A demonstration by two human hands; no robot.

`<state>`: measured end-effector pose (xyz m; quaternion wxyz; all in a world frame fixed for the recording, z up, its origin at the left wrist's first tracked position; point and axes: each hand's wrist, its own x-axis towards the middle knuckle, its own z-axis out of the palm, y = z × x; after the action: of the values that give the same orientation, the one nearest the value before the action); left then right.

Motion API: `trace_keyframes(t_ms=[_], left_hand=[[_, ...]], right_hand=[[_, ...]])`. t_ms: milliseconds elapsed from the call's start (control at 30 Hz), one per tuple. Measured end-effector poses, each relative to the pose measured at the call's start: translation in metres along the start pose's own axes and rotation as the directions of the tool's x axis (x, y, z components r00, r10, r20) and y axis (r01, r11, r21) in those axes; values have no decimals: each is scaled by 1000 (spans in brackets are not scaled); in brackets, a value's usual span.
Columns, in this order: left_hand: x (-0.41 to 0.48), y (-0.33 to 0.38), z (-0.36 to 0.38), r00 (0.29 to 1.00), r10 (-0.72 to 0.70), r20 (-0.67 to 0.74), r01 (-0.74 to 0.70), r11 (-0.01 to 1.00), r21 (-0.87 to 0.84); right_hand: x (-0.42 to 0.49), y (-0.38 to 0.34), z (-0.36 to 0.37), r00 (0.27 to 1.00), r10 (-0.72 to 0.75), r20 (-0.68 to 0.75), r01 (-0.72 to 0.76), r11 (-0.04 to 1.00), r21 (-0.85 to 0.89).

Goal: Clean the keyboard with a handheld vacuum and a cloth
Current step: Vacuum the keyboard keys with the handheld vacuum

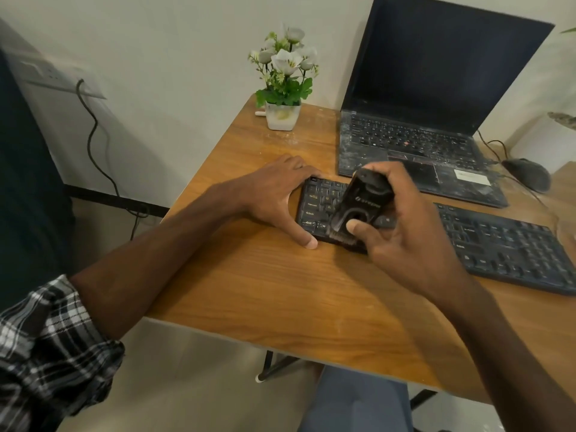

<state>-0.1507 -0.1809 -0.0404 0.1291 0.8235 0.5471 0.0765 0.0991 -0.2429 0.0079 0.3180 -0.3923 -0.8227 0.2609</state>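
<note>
Wood bench (280, 291) carries laptop (436, 73) at back and keyboard (505, 247) just in front; L hand (274, 194), fingers straight and spread, presses the keyboard's left end, and R hand (414, 247) has fingers + thumb curled round handheld vacuum (358, 204), brush end on lower-left keys. Risk, imo: too much push w/ the brush could pop a keycap, or skid the keyboard if L hand lets up. Count: 1 bench, 1 laptop, 1 keyboard, 2 hands, 1 vacuum, 1 flower pot (283, 115), 1 mouse (526, 174), 0 cloths in view.
</note>
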Motion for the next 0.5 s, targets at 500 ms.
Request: trace_keyframes(t_ms=[500], left_hand=[[2, -2, 0, 1000, 17, -15, -17, 1000, 19]], right_hand=[[8, -4, -1, 1000, 6, -19, -6, 999, 36]])
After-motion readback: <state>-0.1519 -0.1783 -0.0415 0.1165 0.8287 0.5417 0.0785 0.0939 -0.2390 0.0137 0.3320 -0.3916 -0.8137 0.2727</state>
